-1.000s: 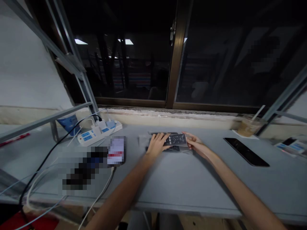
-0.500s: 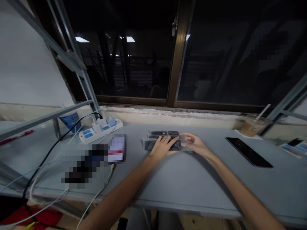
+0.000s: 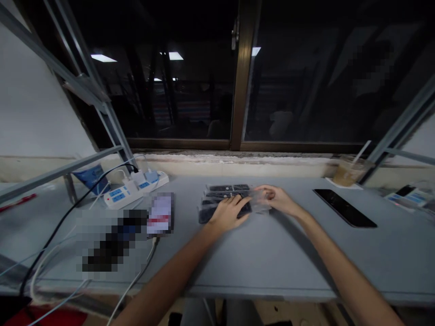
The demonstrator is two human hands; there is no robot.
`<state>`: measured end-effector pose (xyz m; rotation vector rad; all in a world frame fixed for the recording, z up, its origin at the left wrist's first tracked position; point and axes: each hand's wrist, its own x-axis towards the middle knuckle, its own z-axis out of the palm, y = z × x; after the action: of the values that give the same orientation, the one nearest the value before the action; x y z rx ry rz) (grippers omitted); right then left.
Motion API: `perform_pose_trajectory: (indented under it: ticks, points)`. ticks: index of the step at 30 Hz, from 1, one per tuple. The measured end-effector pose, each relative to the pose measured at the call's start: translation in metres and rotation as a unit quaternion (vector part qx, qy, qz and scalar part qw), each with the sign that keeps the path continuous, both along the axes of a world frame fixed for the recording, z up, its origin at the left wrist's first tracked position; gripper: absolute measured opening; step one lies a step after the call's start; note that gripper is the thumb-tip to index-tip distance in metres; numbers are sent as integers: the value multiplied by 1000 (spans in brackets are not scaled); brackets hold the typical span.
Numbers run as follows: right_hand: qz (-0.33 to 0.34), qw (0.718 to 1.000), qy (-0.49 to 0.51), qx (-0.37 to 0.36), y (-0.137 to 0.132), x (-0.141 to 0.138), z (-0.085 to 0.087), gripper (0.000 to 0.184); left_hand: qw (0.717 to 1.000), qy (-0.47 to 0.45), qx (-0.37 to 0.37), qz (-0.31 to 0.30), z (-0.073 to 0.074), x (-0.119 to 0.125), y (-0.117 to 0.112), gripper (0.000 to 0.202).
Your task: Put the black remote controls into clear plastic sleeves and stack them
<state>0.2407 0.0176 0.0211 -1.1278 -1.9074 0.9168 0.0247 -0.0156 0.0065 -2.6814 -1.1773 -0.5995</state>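
Observation:
Three long black remote controls in clear plastic bags lie in a row on the grey table. The far remote control [image 3: 228, 187] and the middle one [image 3: 212, 199] are partly overlapped by plastic. My left hand [image 3: 229, 213] lies across the near remote control [image 3: 206, 214], fingers over its far side and thumb towards its near side. At the bags' right ends my right hand [image 3: 280, 199] pinches the loose clear plastic [image 3: 260, 206] between thumb and fingers. Its fingertips are partly hidden by the plastic.
A black phone [image 3: 345, 208] and an iced drink cup [image 3: 348, 172] with a straw are on the right. To the left stand a white power strip [image 3: 136, 190] with plugs and a lit phone [image 3: 159, 215]. Cables [image 3: 57, 226] run across the left side. Metal posts [image 3: 115, 127] flank the window.
The near bagged remote control has come towards me with my left hand, and a third one now shows between it and the far one. The camera view has shifted slightly.

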Motion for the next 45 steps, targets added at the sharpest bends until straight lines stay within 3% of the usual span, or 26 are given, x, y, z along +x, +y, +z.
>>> perform_pose_trajectory:
  ticks: [2,4,6,8,15,21,27,33,38,45]
  points:
    - [-25,999,-35,18,4,11,0,34,1000,3,-6,-8,1,-1,0,40]
    - [-95,988,-102,67,6,20,-1,25,1000,5,-6,-14,3,-2,0,37]
    - [-173,961,-180,120,6,23,-3,22,1000,7,-5,-21,4,-2,-2,34]
    - [-206,939,-233,146,6,22,-7,23,999,17,-1,-33,4,1,-6,30]
    - [-136,941,-226,214,3,6,-11,27,994,54,1,-94,-3,12,-15,30]
    - [-81,931,-220,281,-4,-9,-9,29,995,37,0,-92,-8,18,-15,32]
    - [-41,934,-218,279,-6,-18,-13,29,995,35,-8,-96,-7,18,-15,30]
    - [2,940,-214,266,-2,-20,-25,29,991,-17,-52,-121,2,9,-12,37]
    - [10,943,-224,247,-2,-19,-27,29,994,-48,-39,-84,15,-3,-9,26]
    - [36,958,-188,214,-2,-22,-25,27,990,-74,-121,-11,24,-17,-4,45]
